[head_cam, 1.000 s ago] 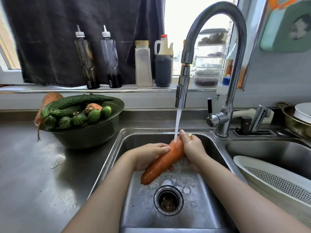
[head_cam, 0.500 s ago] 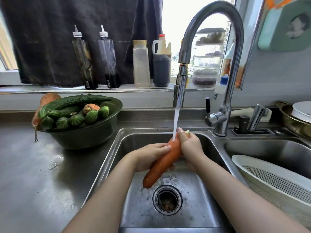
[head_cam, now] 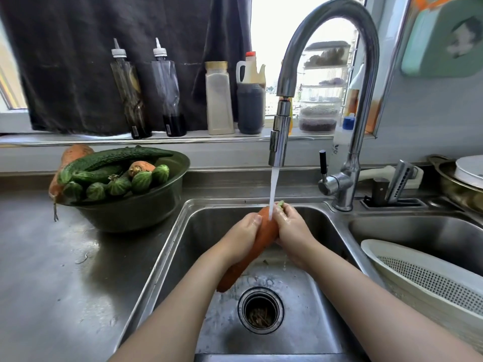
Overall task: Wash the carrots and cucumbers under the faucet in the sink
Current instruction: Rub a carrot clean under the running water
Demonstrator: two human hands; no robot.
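The left hand (head_cam: 241,240) and right hand (head_cam: 294,231) each wrap a grip round the long orange carrot (head_cam: 257,248), tilted over the steel sink (head_cam: 180,246), its top under the water stream (head_cam: 273,189). Best to rotate it while rubbing tipward.

Daylight is pouring through the window (head_cam: 271,35) beyond the steel counter's (head_cam: 39,283) back edge. A dark curtain (head_cam: 104,48) is covering most of it, hanging to the sill (head_cam: 65,139), where bottles (head_cam: 167,87) are standing. A grey wall (head_cam: 431,113) is rising on the right.

Single head-worn wide-angle view, looking forward and down from close above the sink (head_cam: 183,231), faucet (head_cam: 366,74) and window ledge ahead, counter (head_cam: 52,283) at left.
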